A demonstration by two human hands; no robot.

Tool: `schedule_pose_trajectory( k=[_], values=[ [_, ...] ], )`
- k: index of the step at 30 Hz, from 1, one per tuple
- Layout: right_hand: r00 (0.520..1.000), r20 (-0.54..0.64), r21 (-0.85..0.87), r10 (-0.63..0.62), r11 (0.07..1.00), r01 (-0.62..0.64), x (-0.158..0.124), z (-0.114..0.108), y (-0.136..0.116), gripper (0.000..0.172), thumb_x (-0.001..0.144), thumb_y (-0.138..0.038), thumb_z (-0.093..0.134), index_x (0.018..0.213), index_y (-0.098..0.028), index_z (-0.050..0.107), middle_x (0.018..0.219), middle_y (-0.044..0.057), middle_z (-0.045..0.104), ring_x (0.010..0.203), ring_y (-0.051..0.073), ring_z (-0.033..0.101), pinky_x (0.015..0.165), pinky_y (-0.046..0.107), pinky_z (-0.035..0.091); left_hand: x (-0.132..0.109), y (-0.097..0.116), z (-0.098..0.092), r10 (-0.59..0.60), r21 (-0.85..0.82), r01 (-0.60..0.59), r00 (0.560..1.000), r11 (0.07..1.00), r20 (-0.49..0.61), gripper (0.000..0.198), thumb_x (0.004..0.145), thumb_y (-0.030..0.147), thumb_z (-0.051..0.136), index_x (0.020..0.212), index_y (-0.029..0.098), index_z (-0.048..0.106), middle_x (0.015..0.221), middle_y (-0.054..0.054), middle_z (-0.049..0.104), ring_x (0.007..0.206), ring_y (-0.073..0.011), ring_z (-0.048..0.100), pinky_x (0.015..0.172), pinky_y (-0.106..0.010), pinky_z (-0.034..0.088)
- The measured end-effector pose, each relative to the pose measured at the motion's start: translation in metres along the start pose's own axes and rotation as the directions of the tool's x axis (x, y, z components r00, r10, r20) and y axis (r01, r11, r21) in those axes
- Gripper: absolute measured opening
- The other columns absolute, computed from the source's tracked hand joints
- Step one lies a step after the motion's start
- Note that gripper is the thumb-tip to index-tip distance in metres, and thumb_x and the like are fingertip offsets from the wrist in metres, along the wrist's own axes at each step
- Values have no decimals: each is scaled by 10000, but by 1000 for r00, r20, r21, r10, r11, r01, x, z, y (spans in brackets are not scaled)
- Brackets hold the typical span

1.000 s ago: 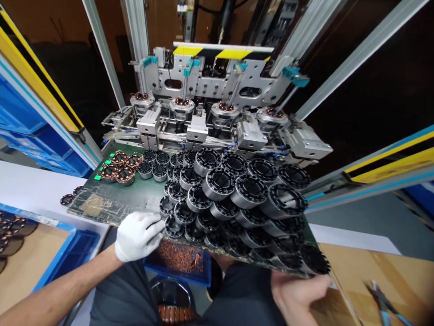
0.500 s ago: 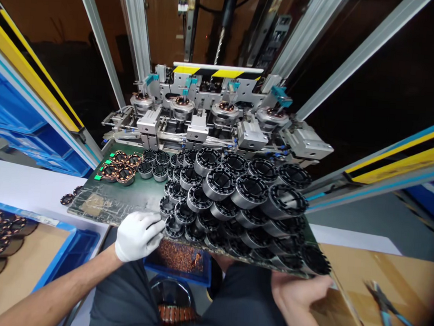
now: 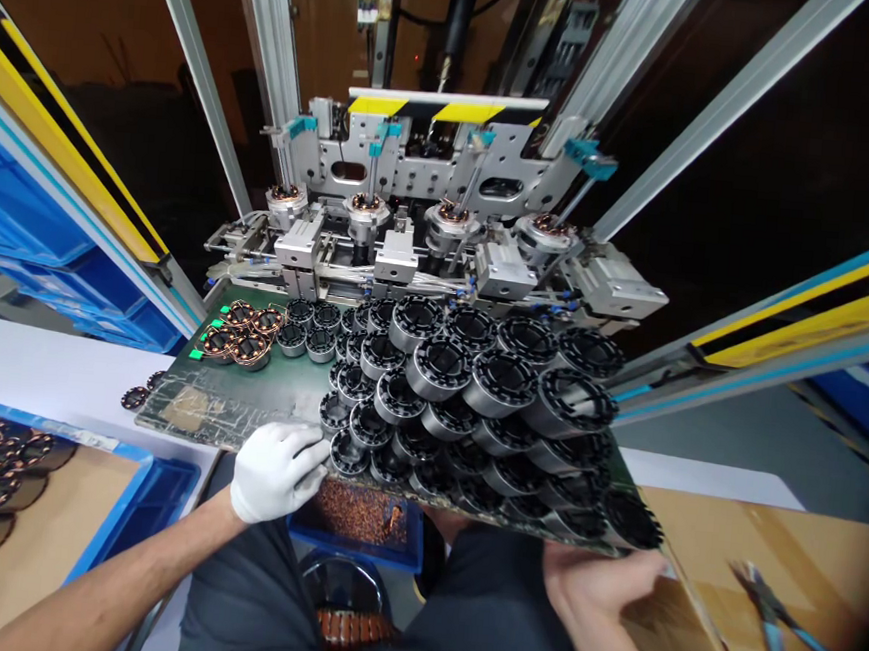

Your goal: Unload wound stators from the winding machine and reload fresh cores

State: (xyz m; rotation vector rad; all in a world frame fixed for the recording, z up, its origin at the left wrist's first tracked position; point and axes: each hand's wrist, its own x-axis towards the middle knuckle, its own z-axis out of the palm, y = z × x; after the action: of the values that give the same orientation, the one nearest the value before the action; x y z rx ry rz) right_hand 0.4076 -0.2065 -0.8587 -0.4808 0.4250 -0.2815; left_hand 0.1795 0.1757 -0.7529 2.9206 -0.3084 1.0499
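My left hand [image 3: 279,472], in a white glove, rests on the front edge of the green board [image 3: 278,403]. Its fingers are loosely bent and holding nothing; their tips are at the nearest bare stator core [image 3: 349,453]. At the board's front right corner is my bare right hand [image 3: 599,576], its fingers largely hidden by the edge. Ring-shaped stator cores with black insulation [image 3: 442,366] are stacked in layers on the board's right part. Copper-wound stators [image 3: 242,330] with green tags sit at its back left.
Behind the board stands a winding machine [image 3: 402,253] with several clamped stators and a striped plate [image 3: 443,113]. A blue tray [image 3: 143,473] of wound stators is at left, pliers [image 3: 773,613] lie on cardboard at right. Below the board sits a blue bin [image 3: 359,515] of copper scraps.
The machine's striped plate has moved up, and the rods under its teal blocks now show at greater length above the clamped stators. Both my hands and the stacked cores have stayed put.
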Motion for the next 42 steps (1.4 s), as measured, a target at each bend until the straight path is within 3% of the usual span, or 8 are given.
schedule_pose_trajectory(
  k=[5,10,18,21,25,33,38,42],
  values=[
    [993,96,-89,-71,993,80,-1,4,2,323,657,-381,648,957,-298,733,1030,15,838,1004,337,832,758,549,774,0,0,-1,-1,4,1,1000,1000,3,198,1075,221,607,1198,218,762,1117,-86,854,989,-284,825,848,-418,615],
    [992,-17,128,124,984,-121,-12,16,-2,345,684,-302,586,986,-282,752,1002,27,837,945,314,836,748,527,773,1,0,0,1,11,-1,1000,1000,-4,193,1084,232,601,1194,220,759,1110,-81,859,977,-281,829,832,-420,619],
    [951,-56,400,305,879,-259,-23,28,-9,410,754,-274,503,1049,-286,788,923,24,822,843,307,830,717,542,766,0,0,0,-6,5,6,1000,1000,-6,195,1073,226,613,1185,218,772,1109,-85,858,989,-280,829,842,-425,631],
    [968,-45,331,249,917,-220,-22,27,-7,405,740,-278,524,1046,-283,789,943,25,826,876,308,834,733,536,771,0,0,1,-2,5,2,1000,1000,-5,197,1074,226,614,1193,213,771,1118,-87,857,992,-285,828,845,-425,625],
    [988,76,168,137,975,-148,-17,23,-5,368,702,-283,582,1009,-290,784,985,16,837,899,315,836,743,539,775,1,0,0,1,11,-1,1000,1000,-7,196,1092,233,592,1192,219,760,1111,-83,855,988,-281,824,844,-417,611],
    [960,-36,368,279,896,-246,-25,27,-8,389,770,-275,516,1043,-271,793,946,29,828,870,304,833,730,528,772,1,1,0,3,11,-3,1000,1000,-7,190,1115,241,573,1192,217,744,1115,-73,849,993,-275,818,843,-420,597],
    [986,83,218,143,963,-158,-19,24,-6,410,699,-253,574,1053,-282,778,986,2,839,884,302,829,759,539,776,1,0,0,3,12,-3,1000,1000,-11,192,1113,238,573,1196,219,745,1109,-75,849,986,-271,819,840,-417,595],
    [977,13,306,211,930,-205,-18,23,-7,406,731,-261,527,1046,-274,782,909,3,821,863,299,825,728,530,769,1,0,0,4,8,-4,1000,1000,-11,195,1115,243,575,1197,219,751,1113,-75,848,981,-272,818,838,-423,599]
  ],
)
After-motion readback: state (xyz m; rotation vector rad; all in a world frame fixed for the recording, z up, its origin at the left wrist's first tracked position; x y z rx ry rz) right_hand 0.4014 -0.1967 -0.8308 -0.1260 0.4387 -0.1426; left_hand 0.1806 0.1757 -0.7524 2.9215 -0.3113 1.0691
